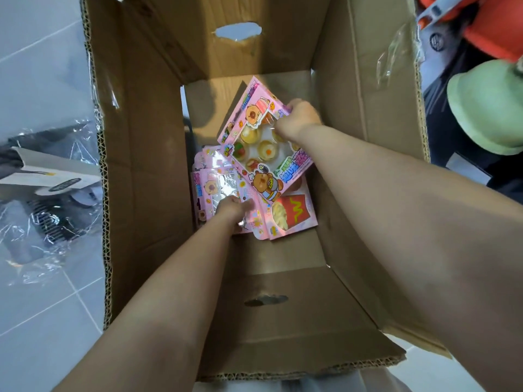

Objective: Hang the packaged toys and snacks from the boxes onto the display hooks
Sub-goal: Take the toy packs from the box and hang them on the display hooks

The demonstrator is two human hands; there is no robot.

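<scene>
Right hand [297, 117] is clamped on the far edge of a pink window pack [263, 142], thumb and fingers curled round the card. I hold that pack tilted, up off the heap, deep inside the cardboard box [141, 165]. Left hand [233, 206] is lower and nearer to me, lying on the pink pile [209, 182] at the bottom. I cannot tell whether its fingers pinch a pack or only press on it.

What could go wrong, as I judge it: I hold the window pack by one edge only, so it may twist in my grip and drop back among the others. Its low corner lies over the fries pack [294, 216] and could drag that pack askew as I lift. The box walls are tall and close, and a tilted pack could catch on them on the way out. My left hand, among overlapping packs, could bring up two at once.

Counted from the head view: two hands, one box, one window pack lifted, one fries pack lying flat. The pink pile has at least two more packs, too overlapped to count surely. No display hooks show. Beside the box, crumpled plastic wrap [42, 207] lies on the tiled floor [42, 306].
</scene>
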